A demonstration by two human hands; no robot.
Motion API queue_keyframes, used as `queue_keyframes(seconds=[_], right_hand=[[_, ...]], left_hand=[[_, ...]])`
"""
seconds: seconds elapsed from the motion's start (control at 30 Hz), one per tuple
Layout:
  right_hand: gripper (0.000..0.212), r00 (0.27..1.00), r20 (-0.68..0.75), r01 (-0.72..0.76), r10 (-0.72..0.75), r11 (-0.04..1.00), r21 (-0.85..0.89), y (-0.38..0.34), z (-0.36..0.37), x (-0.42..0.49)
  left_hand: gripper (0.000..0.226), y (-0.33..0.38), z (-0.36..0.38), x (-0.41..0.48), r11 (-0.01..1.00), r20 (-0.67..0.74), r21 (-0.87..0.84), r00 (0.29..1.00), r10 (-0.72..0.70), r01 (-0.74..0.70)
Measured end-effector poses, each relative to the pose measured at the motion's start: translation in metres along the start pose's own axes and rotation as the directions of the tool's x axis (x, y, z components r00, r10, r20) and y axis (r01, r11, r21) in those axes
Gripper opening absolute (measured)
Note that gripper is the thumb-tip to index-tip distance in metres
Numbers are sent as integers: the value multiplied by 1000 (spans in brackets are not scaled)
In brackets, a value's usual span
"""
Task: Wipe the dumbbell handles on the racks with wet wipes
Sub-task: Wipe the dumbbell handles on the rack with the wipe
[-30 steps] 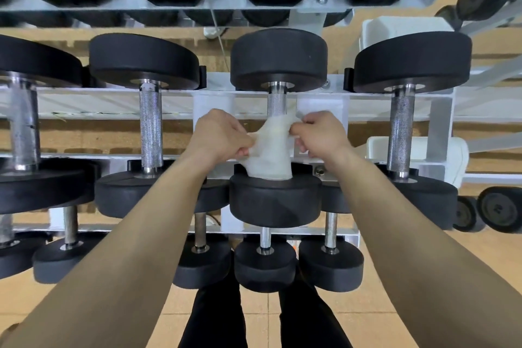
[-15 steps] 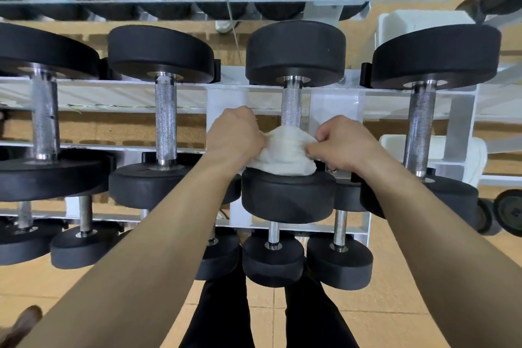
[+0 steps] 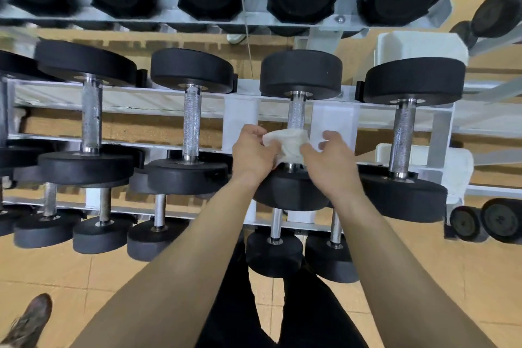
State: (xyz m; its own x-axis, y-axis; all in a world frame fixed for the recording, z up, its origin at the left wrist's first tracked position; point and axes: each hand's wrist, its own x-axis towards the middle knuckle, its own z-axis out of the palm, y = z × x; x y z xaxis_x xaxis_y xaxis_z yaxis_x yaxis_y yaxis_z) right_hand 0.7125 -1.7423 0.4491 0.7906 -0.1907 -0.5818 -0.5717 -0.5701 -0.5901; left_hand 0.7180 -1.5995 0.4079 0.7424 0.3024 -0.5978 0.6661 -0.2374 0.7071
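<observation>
Wipe (image 3: 288, 141) sits wrapped round the lower end of the handle (image 3: 296, 113) of the dumbbell (image 3: 300, 73) on the middle rack (image 3: 135, 104), just above the near weight. Left hand (image 3: 254, 152) pinches its left end, fingers curled. Right hand (image 3: 330, 161): thumb on the wipe's right edge, fingers curled, can't tell if it truly grips. My call: get both ends taut, saw round the bar, then work up the bare knurled part to the far weight.
</observation>
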Motion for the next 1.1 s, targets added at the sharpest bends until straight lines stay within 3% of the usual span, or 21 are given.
queue_keyframes(seconds=[0.1, 0.17, 0.27, 0.4, 0.47, 0.53, 0.7, 0.87, 0.97, 1.1], right_hand=[[59, 986, 157, -46, 52, 998, -43, -20, 18, 5], [49, 972, 212, -97, 104, 994, -43, -27, 27, 22], [46, 941, 258, -265, 221, 952, 152, -29, 35, 43], [56, 899, 341, -393, 274, 848, 355, -25, 38, 49], [61, 906, 328, -391, 267, 824, 411, -25, 38, 49], [48, 924, 286, -363, 255, 821, 440, -24, 39, 53], [20, 950, 229, -301, 211, 811, 502, -29, 43, 72], [17, 966, 199, -252, 167, 793, 555, -35, 41, 84], [17, 954, 264, -269, 143, 800, 537, -25, 42, 75], [27, 877, 452, -331, 164, 888, 319, -15, 31, 57]], left_hand=[[33, 9, -3, -17, 998, -118, -49, 992, -33, 27], [26, 6, -4, -29, 995, -234, -101, 972, -28, 4], [16, 2, 1, -39, 976, -339, -212, 934, -115, 43], [12, 16, 16, -40, 950, -329, -272, 912, -243, 155], [13, 19, 24, -37, 973, -334, -182, 922, -197, 142], [14, 19, 28, -35, 982, -353, -113, 918, -179, 149], [17, 22, 30, -37, 981, -363, -77, 911, -195, 180], [21, 24, 31, -37, 981, -373, -58, 907, -193, 185], [20, 26, 32, -38, 981, -377, -52, 906, -193, 187], [16, 27, 30, -39, 981, -376, -54, 906, -195, 189]])
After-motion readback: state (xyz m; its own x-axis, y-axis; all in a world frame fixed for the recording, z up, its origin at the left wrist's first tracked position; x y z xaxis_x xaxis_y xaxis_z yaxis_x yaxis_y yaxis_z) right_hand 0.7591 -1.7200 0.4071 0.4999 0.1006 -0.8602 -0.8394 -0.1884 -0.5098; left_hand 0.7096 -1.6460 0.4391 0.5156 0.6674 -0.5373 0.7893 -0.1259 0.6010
